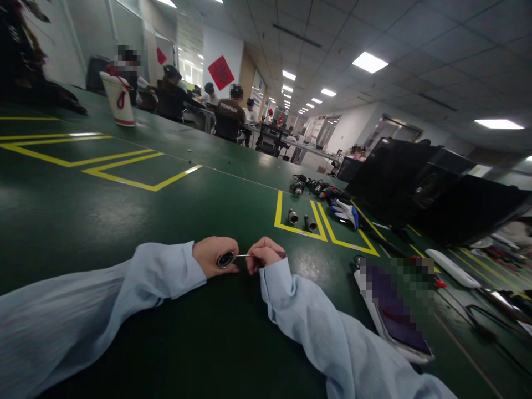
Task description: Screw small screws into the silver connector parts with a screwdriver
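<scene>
My left hand (210,252) is closed around a round metal fitting (225,259), whose silver rim and dark hollow end face me. From its side, a thin straight metal shaft (243,255) runs across to my right hand (265,253), where the fingers pinch it. A dark purplish bit shows behind the right palm, perhaps the handle of that thin tool; the fingers hide the rest. Whether the shaft's tip sits in the fitting or only touches it, I cannot tell. Two similar metal fittings, one (293,216) beside the other (310,223), rest in a yellow-taped box ahead.
On the green table (166,221), yellow tape (120,180) marks several areas. A paper cup (119,100) stands far left. To the right are a phone (394,310), a glove (344,213), dark metal parts (298,187) and black monitors (390,172). People sit at desks beyond.
</scene>
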`<state>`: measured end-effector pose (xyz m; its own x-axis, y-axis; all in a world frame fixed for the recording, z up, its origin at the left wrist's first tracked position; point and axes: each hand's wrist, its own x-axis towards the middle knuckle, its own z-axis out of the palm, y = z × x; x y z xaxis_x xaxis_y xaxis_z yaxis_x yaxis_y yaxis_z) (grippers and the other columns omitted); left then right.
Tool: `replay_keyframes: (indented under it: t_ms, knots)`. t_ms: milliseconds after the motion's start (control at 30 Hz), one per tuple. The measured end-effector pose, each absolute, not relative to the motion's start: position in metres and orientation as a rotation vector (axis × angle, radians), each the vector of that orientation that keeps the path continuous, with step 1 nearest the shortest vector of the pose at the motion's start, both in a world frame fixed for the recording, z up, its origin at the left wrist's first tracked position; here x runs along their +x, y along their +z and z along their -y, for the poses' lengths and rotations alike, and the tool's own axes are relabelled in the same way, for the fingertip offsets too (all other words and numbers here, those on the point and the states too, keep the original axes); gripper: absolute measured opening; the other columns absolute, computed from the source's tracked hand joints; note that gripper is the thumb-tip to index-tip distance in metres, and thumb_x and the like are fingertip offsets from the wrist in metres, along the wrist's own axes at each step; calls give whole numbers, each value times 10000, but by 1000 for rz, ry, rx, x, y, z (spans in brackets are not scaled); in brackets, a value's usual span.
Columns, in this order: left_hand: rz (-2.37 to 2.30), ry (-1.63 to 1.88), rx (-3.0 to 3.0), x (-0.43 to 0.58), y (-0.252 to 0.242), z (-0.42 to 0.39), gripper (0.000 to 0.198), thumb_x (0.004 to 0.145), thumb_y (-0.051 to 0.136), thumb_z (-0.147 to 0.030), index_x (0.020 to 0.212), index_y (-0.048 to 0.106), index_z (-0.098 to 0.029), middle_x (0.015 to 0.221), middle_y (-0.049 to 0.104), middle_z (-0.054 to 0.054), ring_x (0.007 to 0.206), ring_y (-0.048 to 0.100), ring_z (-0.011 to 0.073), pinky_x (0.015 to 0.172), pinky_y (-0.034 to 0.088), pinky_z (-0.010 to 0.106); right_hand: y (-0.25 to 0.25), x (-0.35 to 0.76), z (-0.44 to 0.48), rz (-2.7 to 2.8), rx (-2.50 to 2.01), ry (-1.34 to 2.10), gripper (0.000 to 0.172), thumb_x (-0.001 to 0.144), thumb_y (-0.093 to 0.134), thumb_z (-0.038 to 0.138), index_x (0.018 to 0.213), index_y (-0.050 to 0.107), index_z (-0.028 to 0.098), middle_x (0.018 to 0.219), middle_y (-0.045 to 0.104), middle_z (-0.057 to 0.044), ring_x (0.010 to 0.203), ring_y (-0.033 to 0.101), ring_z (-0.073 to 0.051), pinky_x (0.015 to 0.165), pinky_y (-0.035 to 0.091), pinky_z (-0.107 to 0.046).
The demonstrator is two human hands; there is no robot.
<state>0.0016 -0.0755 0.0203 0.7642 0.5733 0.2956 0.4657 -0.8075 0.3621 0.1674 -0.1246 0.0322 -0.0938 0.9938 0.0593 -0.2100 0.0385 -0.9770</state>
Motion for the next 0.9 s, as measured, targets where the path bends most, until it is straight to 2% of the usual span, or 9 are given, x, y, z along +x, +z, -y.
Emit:
replay_keyframes:
  t_ms: [133, 267, 333, 400, 533, 600, 800, 900]
  knots:
    - [-809, 614, 2674, 2, 20, 76, 187, 725, 545, -345, 687, 465, -180, 637, 522, -17, 592, 503, 109, 541, 372, 202, 31, 166, 128, 1164, -959, 1281, 66, 579, 489, 221, 526, 472, 186, 407, 524, 42, 357, 433, -90, 393, 283, -212]
    - [-794, 626, 2687, 2, 20, 76, 168, 740, 510, -331, 675, 463, -183, 626, 512, -13, 579, 493, 112, 530, 362, 208, 24, 158, 141, 1450, -1014, 755, 121, 620, 483, 204, 500, 469, 194, 468, 470, 42, 451, 413, -96, 477, 322, -237]
    - [-804, 635, 2682, 2, 20, 77, 171, 743, 500, -332, 665, 461, -184, 619, 507, -14, 572, 487, 112, 525, 360, 211, 23, 156, 144, 1534, -1010, 616, 130, 626, 479, 207, 497, 471, 197, 489, 454, 40, 486, 420, -103, 502, 326, -244]
    - [-814, 662, 2666, 1, 21, 78, 165, 741, 502, -324, 664, 457, -186, 615, 501, -18, 568, 483, 109, 524, 360, 209, 24, 157, 142, 1501, -994, 714, 130, 621, 478, 207, 492, 466, 197, 472, 461, 43, 461, 415, -98, 480, 325, -238]
    - [-841, 713, 2632, 2, 22, 79, 152, 728, 525, -303, 667, 454, -183, 615, 498, -23, 565, 485, 103, 527, 369, 204, 29, 164, 131, 1238, -957, 1186, 93, 592, 483, 200, 501, 475, 186, 398, 517, 45, 349, 413, -82, 386, 298, -211]
    - [-846, 721, 2624, 2, 23, 79, 155, 722, 534, -301, 666, 456, -180, 617, 504, -20, 570, 491, 105, 533, 377, 205, 30, 167, 126, 1146, -914, 1314, 63, 574, 495, 203, 517, 489, 178, 394, 551, 37, 333, 440, -84, 369, 294, -201]
    - [-852, 758, 2594, 3, 25, 80, 172, 723, 538, -319, 662, 467, -176, 618, 516, -20, 567, 490, 100, 533, 378, 202, 29, 167, 122, 1047, -808, 1473, 50, 550, 522, 202, 531, 486, 173, 402, 570, 24, 344, 487, -97, 363, 289, -192]
    - [-860, 776, 2564, 2, 26, 79, 191, 714, 562, -331, 652, 475, -173, 618, 521, -19, 567, 487, 99, 535, 381, 203, 28, 165, 125, 1093, -848, 1344, 59, 571, 518, 205, 534, 483, 178, 415, 564, 33, 349, 458, -84, 375, 301, -197]
